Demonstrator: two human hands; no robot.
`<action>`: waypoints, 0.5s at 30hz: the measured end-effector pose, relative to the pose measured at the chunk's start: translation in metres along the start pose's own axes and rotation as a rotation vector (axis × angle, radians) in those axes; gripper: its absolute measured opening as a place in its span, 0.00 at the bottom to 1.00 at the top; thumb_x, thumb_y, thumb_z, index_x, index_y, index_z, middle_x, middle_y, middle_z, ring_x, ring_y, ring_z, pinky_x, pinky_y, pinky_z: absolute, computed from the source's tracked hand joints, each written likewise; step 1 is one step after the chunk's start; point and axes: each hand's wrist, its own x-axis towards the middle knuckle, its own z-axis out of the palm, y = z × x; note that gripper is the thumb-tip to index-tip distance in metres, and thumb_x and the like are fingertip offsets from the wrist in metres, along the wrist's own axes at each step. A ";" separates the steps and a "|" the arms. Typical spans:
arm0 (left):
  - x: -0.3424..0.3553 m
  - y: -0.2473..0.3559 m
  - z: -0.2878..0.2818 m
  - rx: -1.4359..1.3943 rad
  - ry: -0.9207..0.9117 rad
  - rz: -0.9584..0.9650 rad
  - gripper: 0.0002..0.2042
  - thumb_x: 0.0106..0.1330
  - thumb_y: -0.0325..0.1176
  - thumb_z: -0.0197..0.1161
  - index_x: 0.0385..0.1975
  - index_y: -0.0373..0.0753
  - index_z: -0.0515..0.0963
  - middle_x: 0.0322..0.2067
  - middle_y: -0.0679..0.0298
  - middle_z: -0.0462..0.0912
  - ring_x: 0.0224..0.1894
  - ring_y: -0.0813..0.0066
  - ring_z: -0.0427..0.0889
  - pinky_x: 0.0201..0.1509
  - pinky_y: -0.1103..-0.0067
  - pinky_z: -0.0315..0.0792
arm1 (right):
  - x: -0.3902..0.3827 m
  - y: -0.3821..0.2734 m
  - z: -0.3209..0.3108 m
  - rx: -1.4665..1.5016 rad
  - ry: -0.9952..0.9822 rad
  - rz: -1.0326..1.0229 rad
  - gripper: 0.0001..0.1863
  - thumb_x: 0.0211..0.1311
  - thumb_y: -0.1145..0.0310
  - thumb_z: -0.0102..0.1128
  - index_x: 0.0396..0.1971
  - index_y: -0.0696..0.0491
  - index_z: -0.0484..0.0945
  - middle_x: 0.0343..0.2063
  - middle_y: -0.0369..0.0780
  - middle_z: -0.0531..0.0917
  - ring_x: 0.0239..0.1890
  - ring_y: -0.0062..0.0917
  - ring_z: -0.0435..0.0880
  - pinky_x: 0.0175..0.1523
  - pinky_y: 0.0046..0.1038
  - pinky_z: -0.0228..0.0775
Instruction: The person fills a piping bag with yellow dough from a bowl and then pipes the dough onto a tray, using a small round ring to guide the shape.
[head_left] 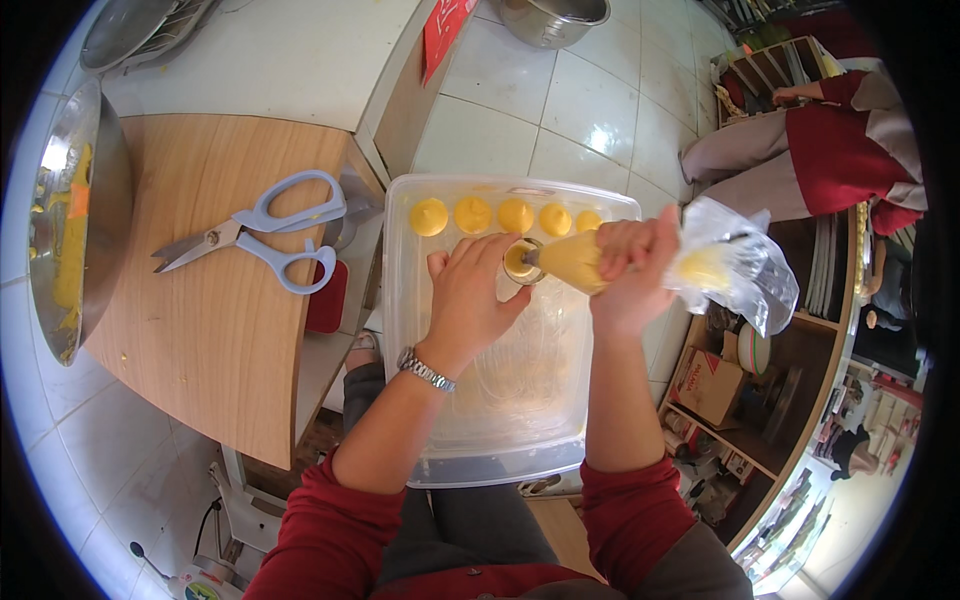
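Right hand [632, 272] around piping bag [640, 265]

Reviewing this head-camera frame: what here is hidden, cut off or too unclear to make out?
- Small round metal mould: its base is hidden by the left hand.
- Clear piping bag of yellow paste: its middle is covered by the right hand.
- Steel bowl: cut off by the left rim.
- Shelf items: too small.

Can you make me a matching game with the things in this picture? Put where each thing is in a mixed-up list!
Things:
1. scissors
2. piping bag
3. wristwatch
4. yellow dollops

Places:
A. on the left wrist
B. in a row inside the clear tray
C. on the wooden board
D. squeezed in the right hand

Pairs: 1-C, 2-D, 3-A, 4-B
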 end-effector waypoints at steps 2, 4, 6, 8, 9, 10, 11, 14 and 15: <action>-0.001 0.006 -0.008 -0.129 -0.039 -0.029 0.26 0.46 0.31 0.66 0.48 0.39 0.69 0.45 0.62 0.75 0.48 0.69 0.71 0.48 0.72 0.57 | 0.006 -0.012 -0.010 0.148 0.012 -0.025 0.24 0.65 0.59 0.41 0.09 0.47 0.52 0.05 0.32 0.54 0.10 0.18 0.53 0.27 0.22 0.55; -0.003 0.007 -0.013 -0.177 -0.002 -0.050 0.26 0.46 0.29 0.66 0.48 0.38 0.69 0.44 0.60 0.75 0.45 0.68 0.72 0.47 0.73 0.61 | 0.010 -0.025 -0.018 0.297 0.020 -0.048 0.23 0.64 0.60 0.42 0.09 0.47 0.51 0.05 0.33 0.54 0.10 0.19 0.53 0.28 0.22 0.56; -0.006 0.005 -0.019 -0.224 0.037 -0.072 0.25 0.46 0.28 0.66 0.48 0.38 0.69 0.43 0.58 0.75 0.42 0.66 0.74 0.47 0.73 0.65 | 0.010 -0.037 -0.021 0.422 0.030 -0.010 0.24 0.64 0.58 0.41 0.08 0.46 0.50 0.05 0.33 0.53 0.11 0.19 0.52 0.28 0.22 0.56; -0.009 0.003 -0.025 -0.113 0.055 -0.113 0.25 0.46 0.26 0.65 0.48 0.36 0.68 0.44 0.53 0.74 0.41 0.61 0.74 0.46 0.74 0.70 | 0.009 -0.043 -0.021 0.446 0.013 -0.015 0.24 0.64 0.58 0.40 0.08 0.45 0.50 0.05 0.33 0.52 0.11 0.19 0.52 0.28 0.22 0.56; -0.010 0.001 -0.026 -0.114 0.054 -0.112 0.25 0.46 0.26 0.65 0.48 0.36 0.68 0.44 0.53 0.74 0.41 0.61 0.74 0.46 0.74 0.70 | 0.009 -0.044 -0.020 0.437 0.014 -0.022 0.24 0.64 0.59 0.40 0.08 0.45 0.50 0.05 0.33 0.52 0.11 0.19 0.52 0.28 0.22 0.56; -0.011 -0.002 -0.026 -0.094 0.047 -0.119 0.25 0.47 0.26 0.65 0.48 0.35 0.68 0.44 0.53 0.74 0.42 0.60 0.74 0.46 0.74 0.70 | 0.008 -0.045 -0.019 0.431 0.013 -0.027 0.24 0.64 0.59 0.40 0.08 0.45 0.50 0.05 0.33 0.52 0.11 0.19 0.53 0.28 0.22 0.56; -0.012 -0.004 -0.025 -0.075 0.040 -0.126 0.25 0.47 0.26 0.65 0.48 0.35 0.67 0.44 0.53 0.74 0.42 0.60 0.74 0.47 0.73 0.69 | 0.008 -0.043 -0.019 0.432 0.012 -0.027 0.24 0.64 0.59 0.40 0.08 0.45 0.50 0.05 0.33 0.52 0.11 0.19 0.53 0.28 0.22 0.56; -0.013 -0.009 -0.024 -0.074 0.018 -0.139 0.25 0.48 0.26 0.65 0.48 0.35 0.67 0.44 0.52 0.73 0.42 0.59 0.74 0.47 0.73 0.69 | 0.007 -0.037 -0.018 0.367 -0.024 -0.038 0.24 0.65 0.59 0.39 0.08 0.45 0.50 0.04 0.33 0.52 0.11 0.19 0.52 0.29 0.23 0.56; -0.013 -0.010 -0.023 -0.074 0.019 -0.140 0.25 0.48 0.26 0.65 0.48 0.35 0.67 0.44 0.52 0.73 0.42 0.59 0.74 0.47 0.73 0.69 | 0.005 -0.036 -0.017 0.348 -0.046 -0.041 0.24 0.65 0.59 0.38 0.08 0.46 0.50 0.04 0.34 0.53 0.10 0.19 0.52 0.29 0.23 0.55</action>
